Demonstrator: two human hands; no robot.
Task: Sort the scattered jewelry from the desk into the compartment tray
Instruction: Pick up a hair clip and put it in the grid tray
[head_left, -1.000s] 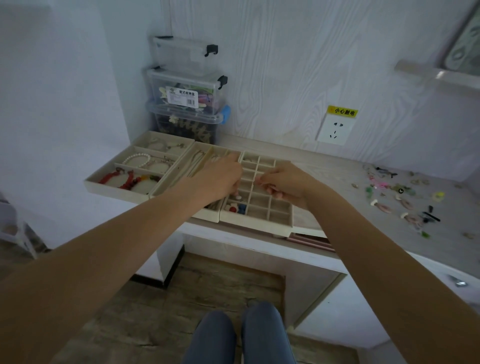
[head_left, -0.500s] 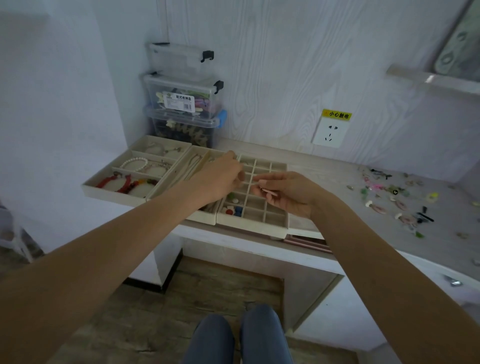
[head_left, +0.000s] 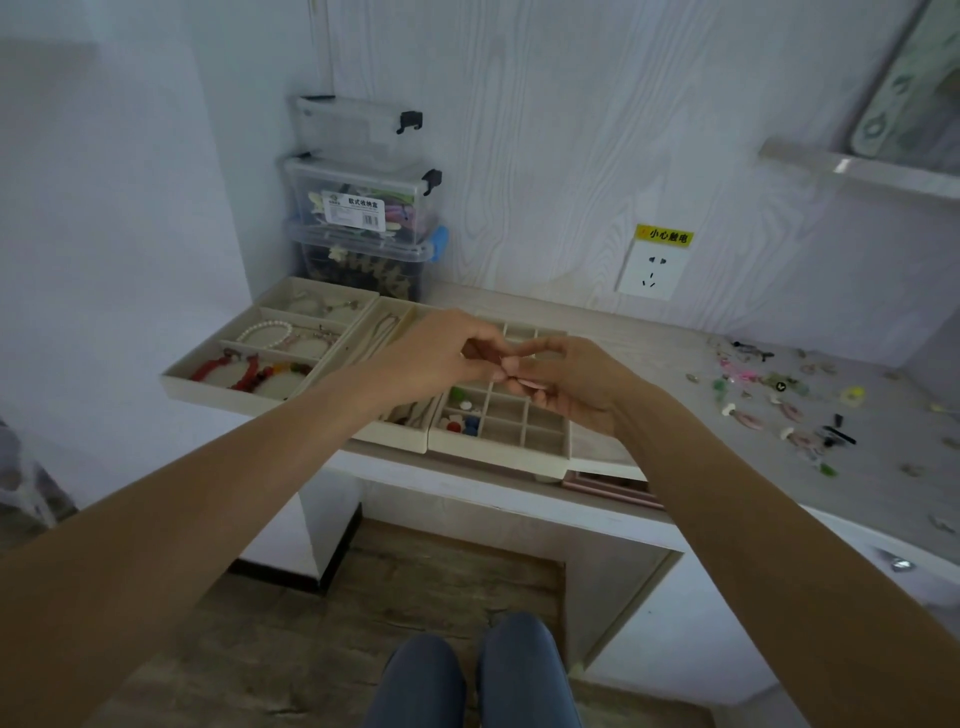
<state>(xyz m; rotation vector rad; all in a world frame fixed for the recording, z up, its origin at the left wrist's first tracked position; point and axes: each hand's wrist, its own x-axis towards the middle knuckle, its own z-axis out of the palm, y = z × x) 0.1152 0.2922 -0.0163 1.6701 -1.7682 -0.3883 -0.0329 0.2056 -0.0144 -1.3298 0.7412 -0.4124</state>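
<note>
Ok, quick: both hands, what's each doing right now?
Left hand: fingertips pinching a small pink piece.
Right hand: pinching the same piece.

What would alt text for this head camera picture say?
Two hands, left and right, meet over a compartment tray, pinching a small pink piece. More jewelry lies scattered on the desk to the right.

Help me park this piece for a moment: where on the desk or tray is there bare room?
The desk is bare between the grid tray and the scattered jewelry, below the outlet. The grid tray's front right cells look empty. Crowded: the jewelry patch and the bracelet tray.
</note>
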